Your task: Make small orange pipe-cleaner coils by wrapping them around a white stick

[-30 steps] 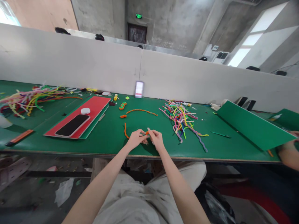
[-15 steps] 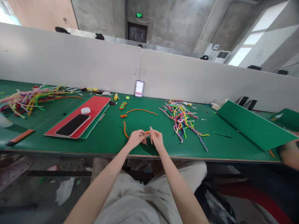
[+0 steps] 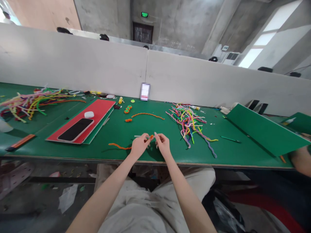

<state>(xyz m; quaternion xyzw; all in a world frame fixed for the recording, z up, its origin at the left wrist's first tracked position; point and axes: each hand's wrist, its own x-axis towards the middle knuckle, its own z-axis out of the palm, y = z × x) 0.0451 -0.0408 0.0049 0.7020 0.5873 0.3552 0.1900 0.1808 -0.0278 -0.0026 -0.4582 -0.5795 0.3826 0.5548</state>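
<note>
My left hand and my right hand meet near the front edge of the green table. Both pinch an orange pipe cleaner, whose end shows between my fingertips. Its free length trails left from my left hand, low over the table. A thin pale stick pokes out left of my left fingers; which hand holds it is unclear. Another long orange pipe cleaner lies curved farther back, with small orange coiled pieces beside it.
A heap of coloured pipe cleaners lies to the right, another heap at far left. A red board carries a phone and a white case. A tilted green board stands right; another person's arm is at the right edge.
The orange pipe cleaner's free length swung from pointing away behind my left hand to trailing out to the left. My hands stayed in nearly the same place.
</note>
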